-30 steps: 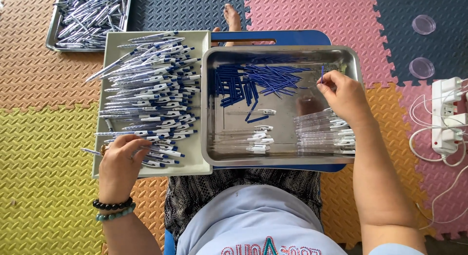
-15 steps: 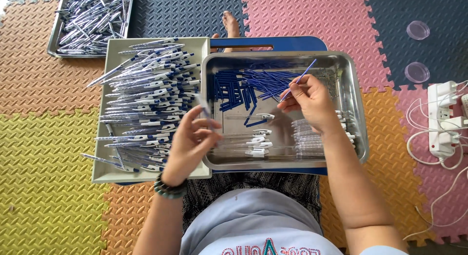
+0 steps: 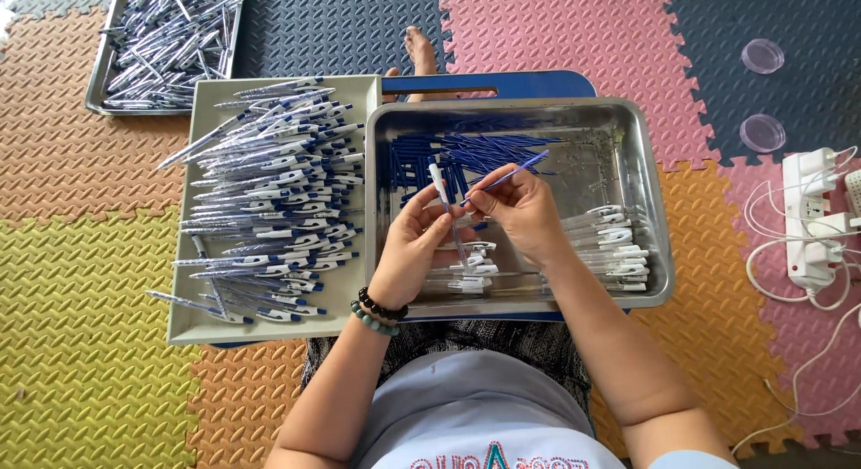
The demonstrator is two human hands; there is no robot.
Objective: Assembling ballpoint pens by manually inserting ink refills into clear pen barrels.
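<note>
While foam mats [image 3: 90, 281] floor the room, left hand [image 3: 414, 249] fingers clamp pen barrel [image 3: 441, 189], right hand [image 3: 522, 211] pinches blue refill [image 3: 511, 175].

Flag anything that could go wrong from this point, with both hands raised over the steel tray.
The left hand pinches a clear pen barrel and the right hand a thin blue refill, both over the steel tray. The refill may miss the barrel's narrow mouth and bend. A dropped part could get lost among the loose refills below.
</note>
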